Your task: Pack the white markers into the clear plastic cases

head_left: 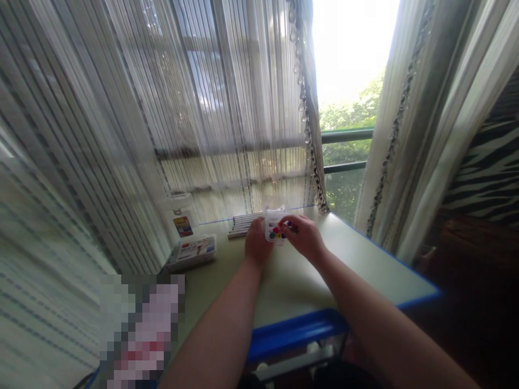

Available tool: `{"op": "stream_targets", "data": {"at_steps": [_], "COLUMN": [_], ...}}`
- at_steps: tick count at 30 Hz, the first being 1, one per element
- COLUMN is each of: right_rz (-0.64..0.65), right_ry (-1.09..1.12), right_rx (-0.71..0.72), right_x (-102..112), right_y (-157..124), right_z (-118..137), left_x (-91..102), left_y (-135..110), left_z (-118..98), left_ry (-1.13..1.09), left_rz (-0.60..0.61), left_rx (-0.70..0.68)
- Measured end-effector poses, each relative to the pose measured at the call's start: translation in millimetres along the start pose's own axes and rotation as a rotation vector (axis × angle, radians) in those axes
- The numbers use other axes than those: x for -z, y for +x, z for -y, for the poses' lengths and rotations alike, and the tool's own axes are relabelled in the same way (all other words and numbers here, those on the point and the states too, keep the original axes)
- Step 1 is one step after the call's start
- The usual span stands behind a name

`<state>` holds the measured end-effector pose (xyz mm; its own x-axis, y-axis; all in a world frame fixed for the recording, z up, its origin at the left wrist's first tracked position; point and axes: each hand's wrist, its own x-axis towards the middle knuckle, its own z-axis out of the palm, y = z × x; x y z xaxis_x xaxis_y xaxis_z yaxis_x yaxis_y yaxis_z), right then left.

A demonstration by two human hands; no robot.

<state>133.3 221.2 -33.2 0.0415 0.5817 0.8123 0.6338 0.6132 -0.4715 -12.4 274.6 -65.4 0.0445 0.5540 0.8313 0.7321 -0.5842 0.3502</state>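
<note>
Holding the small clear case point(268, 215) in the left hand point(258, 243), I have the right hand point(305, 233) at its open face. The left fingers wrap its side, though their tips are hidden from my camera. The right thumb and fingers are drawn narrow, beside the coloured round pieces point(275, 230); from this far off, I cannot tell whether they pinch one or only touch.

The case is up off the table point(357, 243), toward its far edge. Red, yellow, green and blue show low inside it, while its upper part looks pale, so I judge the handling of these pieces to be partway along, with the case not yet shut. How many remain to be dealt with I cannot count.

Just left of my left hand, a row of pens point(245, 222) lies untouched. Farther left sits the larger clear box point(197, 251), also out of both hands.
</note>
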Motion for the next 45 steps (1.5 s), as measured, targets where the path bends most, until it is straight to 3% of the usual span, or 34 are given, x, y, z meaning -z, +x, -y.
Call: {"op": "stream_targets", "data": {"at_steps": [27,30,34,39,45], "right_rz": [0.053,-0.069,-0.27,-0.114,-0.162], "right_ry": [0.012,0.077,0.208,0.522,0.645], "right_rx": [0.067,-0.005,-0.205,-0.449,-0.414], "right_x": [2,1,-8,-12,-3], "right_y": [-4,-2,3,7,10], "right_z": [0,-5,-18,-20,-12], "left_x": [0.6,0.5,-0.4,1.8,3.4], "left_y": [1,1,1,1,1], "left_z": [-1,-1,0,-2,-2], "left_ry": [0.006,0.011,0.009,0.004,0.031], "left_rz": [-0.016,-0.015,-0.019,-0.017,-0.001], "left_rx": [-0.011,-0.031,-0.047,-0.091,-0.092]}}
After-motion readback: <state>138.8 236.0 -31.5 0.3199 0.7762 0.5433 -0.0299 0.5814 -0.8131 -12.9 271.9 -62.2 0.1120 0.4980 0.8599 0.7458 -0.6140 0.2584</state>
